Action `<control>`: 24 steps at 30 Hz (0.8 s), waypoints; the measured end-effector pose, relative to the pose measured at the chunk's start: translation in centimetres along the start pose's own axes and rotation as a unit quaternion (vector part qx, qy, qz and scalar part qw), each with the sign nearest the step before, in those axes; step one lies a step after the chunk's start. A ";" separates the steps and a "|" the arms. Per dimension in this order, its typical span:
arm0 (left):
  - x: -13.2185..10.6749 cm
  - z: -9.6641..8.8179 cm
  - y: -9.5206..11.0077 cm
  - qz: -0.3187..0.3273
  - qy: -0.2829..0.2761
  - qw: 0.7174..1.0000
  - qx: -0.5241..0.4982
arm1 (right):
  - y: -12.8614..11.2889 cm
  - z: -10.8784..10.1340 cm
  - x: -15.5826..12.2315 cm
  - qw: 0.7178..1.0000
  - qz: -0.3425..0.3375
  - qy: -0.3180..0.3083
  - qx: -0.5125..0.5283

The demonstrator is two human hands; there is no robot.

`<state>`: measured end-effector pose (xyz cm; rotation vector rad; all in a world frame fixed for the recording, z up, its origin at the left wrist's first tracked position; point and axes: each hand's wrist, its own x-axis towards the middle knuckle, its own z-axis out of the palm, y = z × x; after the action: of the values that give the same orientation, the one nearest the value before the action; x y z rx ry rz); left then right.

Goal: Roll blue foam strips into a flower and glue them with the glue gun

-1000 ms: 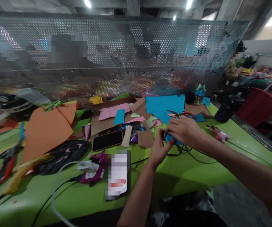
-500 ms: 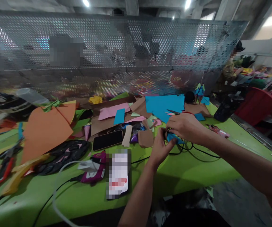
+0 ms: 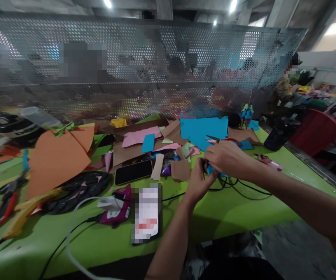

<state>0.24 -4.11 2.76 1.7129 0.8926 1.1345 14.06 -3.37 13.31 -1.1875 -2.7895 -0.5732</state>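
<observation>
Together, the left hand and the right hand hold a small blue thing between them, over the green bench. Black cords lie close by. Behind the hands are a big blue paper and some scissors with red handles.

No text can be read with certainty. Pale lettering runs around the black container at the far left of the counter, too blurred to make out; the lit phone's screen is pixelated over, and small white marks on the purple power block stay illegible.
</observation>
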 end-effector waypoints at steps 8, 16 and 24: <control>0.0 -0.1 0.1 -0.007 -0.010 1.000 -0.011 | 0.3 -0.1 0.1 1.000 -0.002 -0.015 0.011; 0.0 0.0 -0.1 -0.009 0.000 0.999 -0.044 | 0.7 -0.2 -0.1 0.999 -0.017 -0.011 0.029; 0.0 0.2 -0.2 0.002 0.000 0.999 -0.033 | 0.2 0.3 0.3 0.999 -0.041 -0.034 -0.004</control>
<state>0.42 -4.12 2.56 1.6623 0.8427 1.1550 14.03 -2.98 13.18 -1.1187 -2.9075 -0.5607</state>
